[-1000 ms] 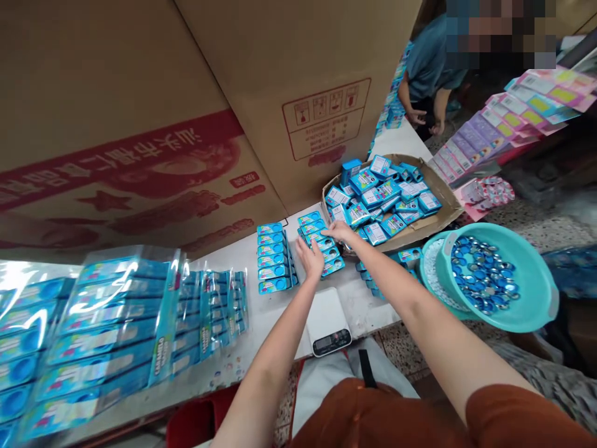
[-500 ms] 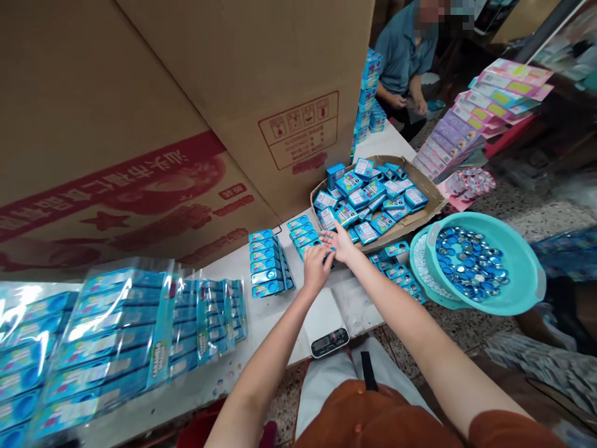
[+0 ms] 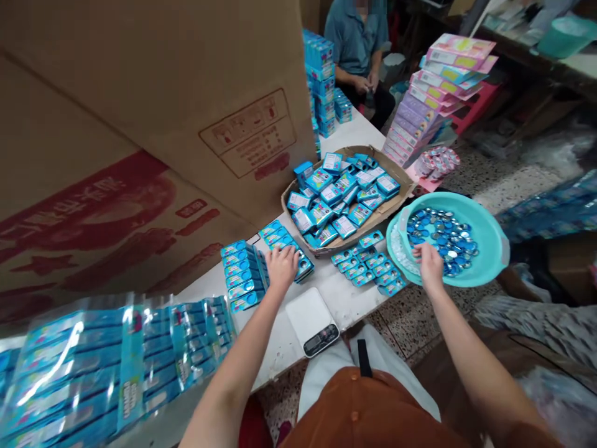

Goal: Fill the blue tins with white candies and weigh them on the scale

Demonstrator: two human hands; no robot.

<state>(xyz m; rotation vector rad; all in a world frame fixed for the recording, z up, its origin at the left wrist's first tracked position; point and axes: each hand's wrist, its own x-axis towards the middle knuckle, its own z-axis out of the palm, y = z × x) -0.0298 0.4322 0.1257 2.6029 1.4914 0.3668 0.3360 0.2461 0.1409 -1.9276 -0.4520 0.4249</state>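
Sealed clear bags of blue packs (image 3: 93, 367) lie at the near left, and behind them tall brown cartons (image 3: 153, 99) with red print stand along the far side. Next on the white tabletop (image 3: 275, 351) comes a row of blue boxes (image 3: 240, 277) set closely together, a round mark showing on their near ends. Just right of that row, the left hand (image 3: 282, 266) reaches palm down over a second row of blue boxes (image 3: 278, 234), its fingers bent and slightly spread against the near part; whether its grip closes on a box I cannot tell. A flat white scale (image 3: 308, 311) lies on the near side of this hand. Farther off and to the right sits a shallow cardboard tray (image 3: 402, 177) with a jumbled heap of small blue boxes (image 3: 345, 183), and beyond it rise stacked blue packs (image 3: 321, 81) and a seated co-worker (image 3: 347, 37) in a teal shirt. Near the tray's right end, more blue boxes (image 3: 361, 274) lie in short rows. To the right, a bowl of white bits (image 3: 402, 252) sits partly under a turquoise basin (image 3: 489, 249). The right hand (image 3: 429, 266) is at the basin's near left part, beside the blue and silver discs (image 3: 445, 233) inside; its fingers are drawn together, and I cannot tell whether its grip has a disc. Pink and purple boxes (image 3: 420, 99) stand stacked beyond the basin.
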